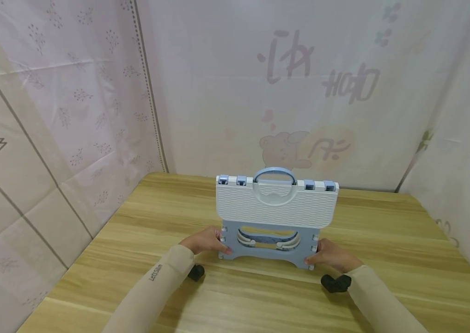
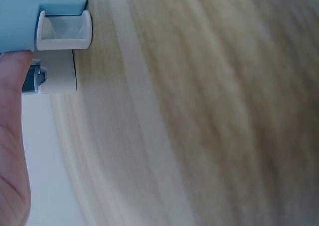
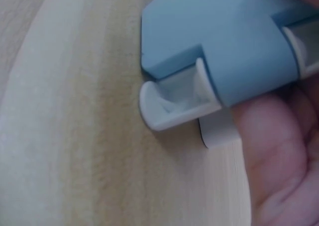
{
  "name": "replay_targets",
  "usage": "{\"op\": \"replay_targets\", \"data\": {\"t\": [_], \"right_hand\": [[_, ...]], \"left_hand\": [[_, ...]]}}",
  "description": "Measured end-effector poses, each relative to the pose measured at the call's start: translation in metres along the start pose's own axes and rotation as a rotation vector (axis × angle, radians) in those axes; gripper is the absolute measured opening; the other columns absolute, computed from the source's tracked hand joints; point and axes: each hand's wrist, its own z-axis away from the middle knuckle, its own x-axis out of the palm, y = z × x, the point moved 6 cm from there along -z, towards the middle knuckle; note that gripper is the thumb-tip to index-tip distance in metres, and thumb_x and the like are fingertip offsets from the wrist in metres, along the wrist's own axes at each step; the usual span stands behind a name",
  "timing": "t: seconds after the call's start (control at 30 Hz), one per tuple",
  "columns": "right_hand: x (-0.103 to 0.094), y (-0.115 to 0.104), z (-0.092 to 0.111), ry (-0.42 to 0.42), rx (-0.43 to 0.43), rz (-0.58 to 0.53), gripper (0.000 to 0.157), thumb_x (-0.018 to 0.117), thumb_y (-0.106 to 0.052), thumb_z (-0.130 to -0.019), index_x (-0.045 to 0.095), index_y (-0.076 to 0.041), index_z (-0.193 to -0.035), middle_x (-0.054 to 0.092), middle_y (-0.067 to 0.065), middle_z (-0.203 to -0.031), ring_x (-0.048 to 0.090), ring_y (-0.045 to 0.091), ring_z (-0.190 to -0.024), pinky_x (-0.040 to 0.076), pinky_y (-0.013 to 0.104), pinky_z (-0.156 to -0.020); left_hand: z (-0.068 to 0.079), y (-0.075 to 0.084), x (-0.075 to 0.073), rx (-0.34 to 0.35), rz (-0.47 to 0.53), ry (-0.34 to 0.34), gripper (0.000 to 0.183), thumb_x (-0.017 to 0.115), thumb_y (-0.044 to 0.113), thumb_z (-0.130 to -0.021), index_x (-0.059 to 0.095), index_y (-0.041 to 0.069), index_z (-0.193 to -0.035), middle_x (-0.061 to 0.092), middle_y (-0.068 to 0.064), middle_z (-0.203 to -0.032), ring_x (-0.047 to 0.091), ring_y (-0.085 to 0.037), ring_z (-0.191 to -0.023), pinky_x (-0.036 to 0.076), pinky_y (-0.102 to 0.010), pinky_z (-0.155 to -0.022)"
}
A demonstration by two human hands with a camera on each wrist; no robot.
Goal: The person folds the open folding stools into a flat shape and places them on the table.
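Observation:
A folding step stool [image 1: 276, 212] stands upright on its edge, facing me, in the head view. Its white textured seat panel is above, a blue leg panel [image 1: 265, 254] below, and a blue carry handle [image 1: 275, 170] arches over the top. My left hand [image 1: 205, 241] grips the lower left side, thumb on the front of the blue leg. At the lower right side my right hand [image 1: 336, 255] holds the other leg the same way. Both wrist views show white hinge pieces [image 2: 65, 31] beside the blue plastic close up; the fingers behind the legs are mostly hidden.
The stool is on a wood-grain table [image 1: 143, 212]. Printed curtains [image 1: 210, 92] hang behind and at both sides of the table. Black wrist-worn pieces [image 1: 336, 283] show below each sleeve cuff.

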Motion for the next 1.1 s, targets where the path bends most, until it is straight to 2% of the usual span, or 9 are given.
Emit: {"op": "replay_targets", "data": {"t": [0.17, 0.33, 0.6, 0.77, 0.93, 1.1], "right_hand": [[0.0001, 0.0012, -0.0016, -0.004, -0.008, 0.0, 0.064, 0.072, -0.002, -0.08, 0.039, 0.026, -0.127, 0.056, 0.037, -0.123, 0.057, 0.042, -0.113, 0.048, 0.042, -0.092], [-0.0006, 0.0012, -0.0013, -0.002, -0.005, 0.005, 0.064, 0.072, -0.003, -0.08, 0.04, 0.026, -0.127, 0.057, 0.036, -0.123, 0.057, 0.04, -0.112, 0.048, 0.039, -0.091], [-0.0003, 0.0031, -0.0022, -0.002, -0.01, 0.003, 0.066, 0.075, -0.008, -0.08, 0.041, 0.025, -0.126, 0.059, 0.034, -0.121, 0.061, 0.019, -0.104, 0.047, 0.024, -0.084], [-0.0003, 0.0034, -0.0017, 0.014, -0.009, 0.013, 0.062, 0.075, -0.007, -0.08, 0.044, 0.024, -0.125, 0.061, 0.032, -0.12, 0.061, 0.019, -0.103, 0.047, 0.024, -0.084], [-0.0025, 0.001, 0.0014, 0.046, -0.015, 0.066, 0.055, 0.073, -0.006, -0.081, 0.049, 0.023, -0.121, 0.063, 0.031, -0.115, 0.063, 0.025, -0.102, 0.048, 0.028, -0.083], [-0.0077, 0.0002, 0.0058, 0.047, -0.024, 0.251, 0.039, 0.072, -0.015, -0.085, 0.064, 0.015, -0.109, 0.071, 0.021, -0.101, 0.064, 0.016, -0.088, 0.05, 0.027, -0.075]], "left_hand": [[-0.0001, 0.0006, -0.0002, 0.004, -0.009, 0.002, 0.027, 0.076, -0.003, -0.076, 0.07, -0.01, -0.102, 0.072, -0.017, -0.104, 0.066, -0.013, -0.091, 0.05, -0.026, -0.08], [0.0002, 0.0007, -0.0004, -0.001, -0.027, 0.007, 0.028, 0.076, -0.003, -0.077, 0.07, -0.009, -0.104, 0.072, -0.017, -0.104, 0.067, -0.016, -0.095, 0.051, -0.027, -0.083], [0.0008, 0.0003, -0.001, -0.001, -0.053, -0.002, 0.028, 0.076, -0.002, -0.078, 0.069, -0.009, -0.105, 0.072, -0.017, -0.105, 0.067, -0.019, -0.097, 0.051, -0.029, -0.084], [0.0009, 0.0009, -0.0002, 0.011, -0.047, 0.005, 0.029, 0.075, -0.002, -0.079, 0.069, -0.009, -0.106, 0.072, -0.017, -0.105, 0.067, -0.016, -0.094, 0.052, -0.027, -0.081], [0.0017, 0.0028, 0.0004, 0.044, -0.051, 0.021, 0.029, 0.076, 0.0, -0.078, 0.069, -0.009, -0.105, 0.072, -0.017, -0.103, 0.066, -0.013, -0.089, 0.052, -0.026, -0.079], [0.0084, 0.0049, -0.0057, 0.065, -0.11, 0.082, 0.026, 0.078, 0.004, -0.078, 0.072, -0.006, -0.101, 0.074, -0.012, -0.097, 0.065, -0.011, -0.085, 0.051, -0.026, -0.076]]}}
